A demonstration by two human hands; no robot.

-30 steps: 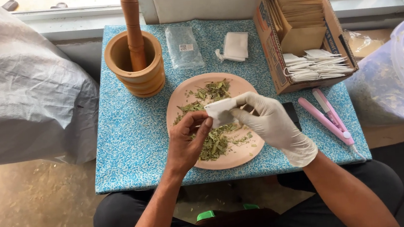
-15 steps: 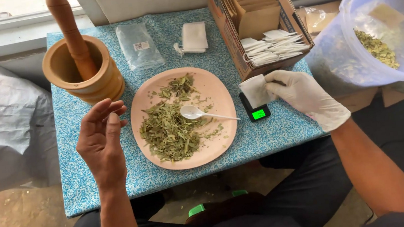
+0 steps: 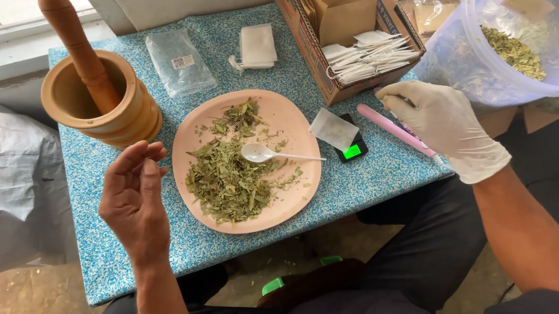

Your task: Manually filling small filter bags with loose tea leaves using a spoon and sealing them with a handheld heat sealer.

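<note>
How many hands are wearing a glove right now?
1. The right hand wears a white glove, reaching for the pink tool; the left hand is bare, raised beside the plate.

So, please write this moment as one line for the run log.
left hand: bare, empty, raised | right hand: gloved, on pink sealer | tea bag: on scale

Turned wooden mortar [image 3: 98,103], matt pink plate [image 3: 289,118], glossy plastic spoon [image 3: 259,153]

Home herb-packing table [image 3: 390,167]: mortar [image 3: 93,103], pocket scale [image 3: 350,149]
</note>
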